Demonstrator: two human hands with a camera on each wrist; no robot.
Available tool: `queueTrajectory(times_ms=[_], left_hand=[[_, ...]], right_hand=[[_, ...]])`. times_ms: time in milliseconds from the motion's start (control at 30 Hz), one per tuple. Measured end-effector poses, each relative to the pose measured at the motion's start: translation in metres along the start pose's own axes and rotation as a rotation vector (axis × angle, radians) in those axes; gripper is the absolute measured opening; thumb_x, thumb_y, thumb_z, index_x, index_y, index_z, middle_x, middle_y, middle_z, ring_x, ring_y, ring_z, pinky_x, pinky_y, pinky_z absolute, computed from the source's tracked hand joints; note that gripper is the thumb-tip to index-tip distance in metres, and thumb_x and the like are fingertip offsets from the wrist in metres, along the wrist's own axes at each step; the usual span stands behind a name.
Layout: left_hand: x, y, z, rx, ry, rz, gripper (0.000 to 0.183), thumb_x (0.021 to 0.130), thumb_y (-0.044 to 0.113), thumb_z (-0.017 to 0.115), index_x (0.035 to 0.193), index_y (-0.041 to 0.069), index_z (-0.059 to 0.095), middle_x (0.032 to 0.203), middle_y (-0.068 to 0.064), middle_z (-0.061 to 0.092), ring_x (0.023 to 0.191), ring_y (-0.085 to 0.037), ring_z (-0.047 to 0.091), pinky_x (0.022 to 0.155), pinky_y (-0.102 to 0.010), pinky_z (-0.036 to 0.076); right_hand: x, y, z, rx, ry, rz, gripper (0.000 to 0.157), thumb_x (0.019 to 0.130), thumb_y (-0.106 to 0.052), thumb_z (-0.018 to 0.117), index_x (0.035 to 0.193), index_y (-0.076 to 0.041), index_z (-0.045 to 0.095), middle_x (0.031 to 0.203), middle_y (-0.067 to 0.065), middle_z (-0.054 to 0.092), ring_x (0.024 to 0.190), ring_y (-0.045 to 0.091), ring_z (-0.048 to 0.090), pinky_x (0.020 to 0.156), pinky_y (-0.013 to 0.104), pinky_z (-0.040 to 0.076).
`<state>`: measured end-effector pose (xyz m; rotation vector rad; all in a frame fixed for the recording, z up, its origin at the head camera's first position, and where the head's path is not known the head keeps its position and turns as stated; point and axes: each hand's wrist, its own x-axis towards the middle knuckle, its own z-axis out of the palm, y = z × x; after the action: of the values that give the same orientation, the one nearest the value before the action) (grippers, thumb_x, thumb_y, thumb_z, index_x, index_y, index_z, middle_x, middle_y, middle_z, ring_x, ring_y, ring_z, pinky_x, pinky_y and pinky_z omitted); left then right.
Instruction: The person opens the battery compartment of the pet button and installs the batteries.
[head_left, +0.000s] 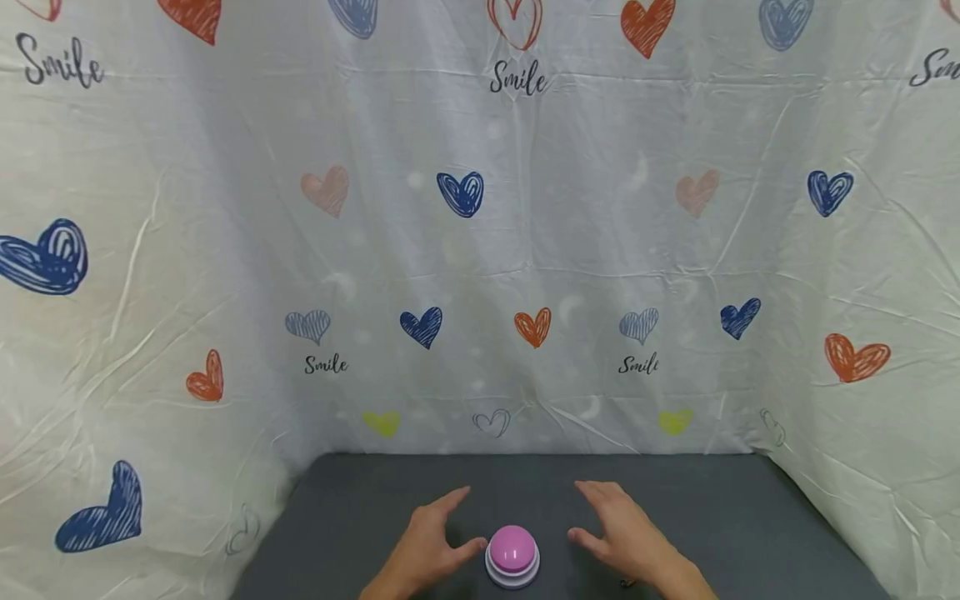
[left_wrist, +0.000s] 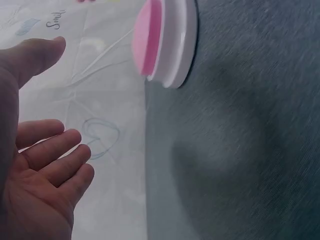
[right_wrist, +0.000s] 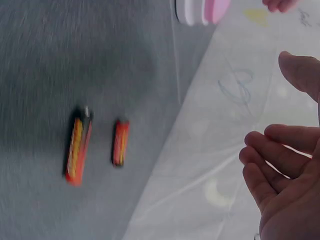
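Observation:
A pink push button point(head_left: 513, 550) with a round white base stands on the dark grey table between the two hands. My left hand point(head_left: 429, 542) is held to its left with fingers spread, the thumb tip close beside the button. To the right, my right hand point(head_left: 626, 533) is held with extended fingers and thumb apart, holding nothing. The right wrist view shows two small red, yellow and black cylinders that look like batteries, a longer battery point(right_wrist: 76, 147) and a shorter battery point(right_wrist: 120, 142), lying on the table near the right hand.
The dark grey table point(head_left: 360, 492) reaches back to a white cloth point(head_left: 570, 233) printed with hearts and the word Smile. This cloth hangs behind the table and along both sides.

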<state>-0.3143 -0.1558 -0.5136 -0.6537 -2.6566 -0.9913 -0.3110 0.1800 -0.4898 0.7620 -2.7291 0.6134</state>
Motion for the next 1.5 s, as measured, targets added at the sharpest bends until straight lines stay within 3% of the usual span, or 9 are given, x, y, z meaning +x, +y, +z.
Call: queueTrajectory(times_ms=[200, 400, 633, 833, 1000, 1233, 1500], left_hand=[[-0.001, 0.003, 0.015, -0.003, -0.07, -0.017, 0.076, 0.081, 0.045, 0.08, 0.138, 0.0, 0.057, 0.135, -0.018, 0.063, 0.124, -0.035, 0.061, 0.1, -0.053, 0.049], [-0.001, 0.003, 0.028, 0.013, -0.126, -0.008, 0.075, 0.081, 0.045, 0.08, 0.133, -0.004, 0.059, 0.131, -0.019, 0.066, 0.119, -0.035, 0.064, 0.097, -0.053, 0.051], [-0.002, 0.001, 0.041, 0.015, -0.125, 0.045, 0.077, 0.075, 0.043, 0.085, 0.129, -0.008, 0.061, 0.124, -0.022, 0.068, 0.113, -0.033, 0.067, 0.096, -0.049, 0.053], [-0.001, -0.003, 0.049, -0.018, -0.179, -0.001, 0.076, 0.072, 0.042, 0.087, 0.128, -0.005, 0.063, 0.12, -0.017, 0.071, 0.111, -0.026, 0.068, 0.095, -0.047, 0.053], [0.0, -0.004, 0.054, -0.06, -0.225, -0.054, 0.072, 0.071, 0.038, 0.088, 0.127, -0.001, 0.064, 0.117, -0.011, 0.072, 0.109, -0.019, 0.068, 0.095, -0.045, 0.053], [0.003, -0.004, 0.058, -0.128, -0.267, -0.125, 0.062, 0.072, 0.028, 0.09, 0.123, 0.002, 0.066, 0.113, -0.007, 0.073, 0.105, -0.018, 0.068, 0.092, -0.046, 0.054], [0.005, -0.006, 0.06, -0.112, -0.277, -0.12, 0.061, 0.074, 0.027, 0.089, 0.124, 0.001, 0.066, 0.115, -0.008, 0.072, 0.105, -0.019, 0.068, 0.092, -0.047, 0.054]], right_hand=[[0.004, -0.007, 0.02, 0.001, -0.046, -0.02, 0.066, 0.089, -0.04, 0.074, 0.138, 0.0, 0.056, 0.134, 0.012, 0.062, 0.125, 0.03, 0.056, 0.101, 0.052, 0.047], [0.009, -0.009, 0.041, 0.03, -0.118, -0.015, 0.068, 0.087, -0.041, 0.076, 0.137, 0.001, 0.057, 0.133, 0.012, 0.064, 0.123, 0.03, 0.058, 0.099, 0.051, 0.049], [0.011, -0.009, 0.063, 0.058, -0.166, -0.027, 0.07, 0.083, -0.043, 0.079, 0.135, 0.001, 0.059, 0.13, 0.011, 0.066, 0.12, 0.028, 0.059, 0.099, 0.047, 0.05], [0.015, -0.005, 0.079, 0.108, -0.189, -0.058, 0.073, 0.083, -0.045, 0.079, 0.135, 0.003, 0.059, 0.128, 0.012, 0.067, 0.119, 0.028, 0.06, 0.099, 0.046, 0.051], [0.016, -0.005, 0.084, 0.13, -0.184, -0.108, 0.07, 0.084, -0.044, 0.078, 0.133, 0.003, 0.06, 0.124, 0.01, 0.07, 0.113, 0.023, 0.063, 0.093, 0.045, 0.053], [0.019, -0.01, 0.086, 0.167, -0.226, -0.098, 0.057, 0.082, -0.038, 0.081, 0.131, -0.013, 0.065, 0.12, -0.008, 0.069, 0.107, 0.006, 0.061, 0.092, 0.035, 0.052], [0.022, -0.014, 0.087, 0.144, -0.227, -0.135, 0.048, 0.081, -0.032, 0.082, 0.124, -0.017, 0.068, 0.112, -0.014, 0.07, 0.099, -0.001, 0.061, 0.086, 0.031, 0.052]])
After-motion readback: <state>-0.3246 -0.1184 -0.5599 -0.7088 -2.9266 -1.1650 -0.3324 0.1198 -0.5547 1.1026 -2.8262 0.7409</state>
